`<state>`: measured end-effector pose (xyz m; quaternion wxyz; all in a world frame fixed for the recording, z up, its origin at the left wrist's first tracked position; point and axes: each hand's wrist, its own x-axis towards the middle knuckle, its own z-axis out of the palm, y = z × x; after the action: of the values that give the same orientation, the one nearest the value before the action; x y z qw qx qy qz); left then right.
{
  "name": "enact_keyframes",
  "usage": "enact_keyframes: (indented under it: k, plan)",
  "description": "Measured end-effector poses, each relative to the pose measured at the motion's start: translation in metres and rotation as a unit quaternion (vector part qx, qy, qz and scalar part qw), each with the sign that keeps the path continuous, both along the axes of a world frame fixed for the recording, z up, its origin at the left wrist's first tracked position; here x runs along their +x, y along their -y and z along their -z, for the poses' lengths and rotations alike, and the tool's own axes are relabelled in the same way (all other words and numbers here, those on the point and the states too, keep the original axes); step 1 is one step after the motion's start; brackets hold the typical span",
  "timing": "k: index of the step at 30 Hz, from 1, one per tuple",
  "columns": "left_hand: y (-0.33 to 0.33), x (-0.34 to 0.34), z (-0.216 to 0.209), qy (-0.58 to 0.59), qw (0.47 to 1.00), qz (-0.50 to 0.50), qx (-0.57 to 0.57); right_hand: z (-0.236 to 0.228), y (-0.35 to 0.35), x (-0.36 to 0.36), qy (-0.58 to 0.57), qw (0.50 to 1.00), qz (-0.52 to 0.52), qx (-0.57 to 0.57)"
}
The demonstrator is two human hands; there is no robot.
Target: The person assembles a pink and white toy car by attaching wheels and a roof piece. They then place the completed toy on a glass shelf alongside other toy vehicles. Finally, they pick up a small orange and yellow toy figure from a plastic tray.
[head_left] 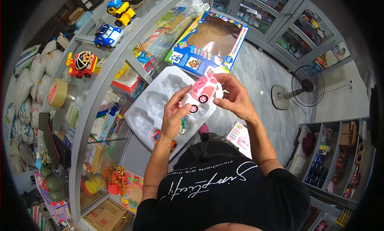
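Observation:
A pink-and-white toy car (pixel 203 88) with dark wheels is raised over a white molded plastic tray (pixel 138 107). My left hand (pixel 174 115) grips its left side, thumb near a lower wheel. On the other side, my right hand (pixel 236 96) curls around the toy's right end, the index finger by its top and the thumb beneath. Fingers behind the toy are partly hidden. Several hollows shape the tray; small toys, one orange and red (pixel 173 144) and one green and white (pixel 182 126), sit in it near my left wrist.
A windowed blue toy box (pixel 238 43) lies beyond the tray. Blue (pixel 108 36), red (pixel 83 64) and yellow (pixel 125 17) toy vehicles stand on the glass display case (pixel 82 151), beside a tape roll (pixel 58 92). A black fan (pixel 307 85) stands right; shelves (pixel 336 159) hold goods.

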<state>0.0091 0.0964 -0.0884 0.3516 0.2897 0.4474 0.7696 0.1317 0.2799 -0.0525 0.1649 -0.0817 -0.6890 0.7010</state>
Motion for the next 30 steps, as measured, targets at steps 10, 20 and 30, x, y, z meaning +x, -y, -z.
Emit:
enact_keyframes:
  k: [10,20,30]
  plan:
    - [0.011,-0.002,-0.013,-0.288,0.953,-0.057,-0.071,0.011,-0.011,0.003,-0.056,0.996,-0.049,0.043]
    - [0.008,-0.004,-0.008,-0.027,0.999,0.016,-0.029,-0.007,-0.012,0.000,0.004,0.996,-0.070,0.047]
    - [0.007,-0.002,0.003,-0.040,0.997,0.021,-0.063,-0.009,-0.005,-0.015,0.098,0.994,-0.039,-0.017]
